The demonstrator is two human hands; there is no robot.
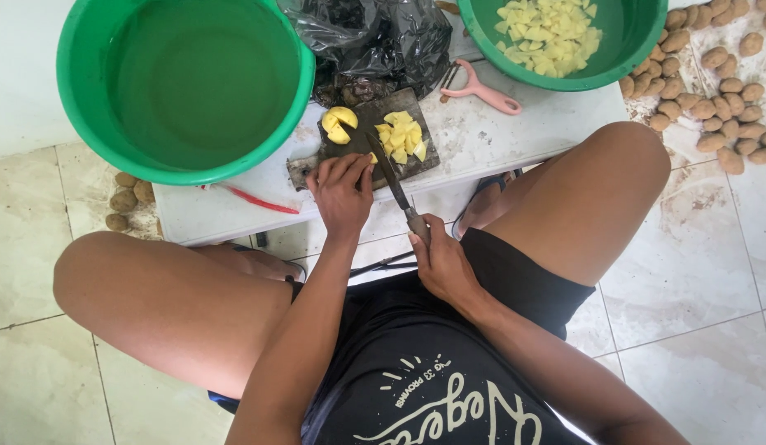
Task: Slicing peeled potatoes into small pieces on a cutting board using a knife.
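the right hand (442, 265) is closed round the handle of a long dark-bladed kitchen knife (397, 186), gripping low and near the body so the blade runs up and to the left, its tip reaching over the small dark, worn cutting board (416, 161). the left hand (342, 189) lies on the near edge of that board, fingers curled down, seemingly pinning a piece of potato that it mostly hides, and steadying the board while the blade works beside it.

on the board, just beyond the left hand, sit two pale yellow peeled potato halves (339, 124), and to their right a heap of small yellow potato cubes (401, 140), kept clear of the blade's path. the board rests on a low white table (498, 132), pulled between the knees so both hands reach it easily.

farther out, a large empty green plastic basin (185, 82) stands far left, a second green basin of cut potato (556, 37) far right, a crumpled black plastic bag (375, 41) between them and a pink-handled peeler (482, 92) beside it. unpeeled brown potatoes (712, 91) lie on the floor at right.
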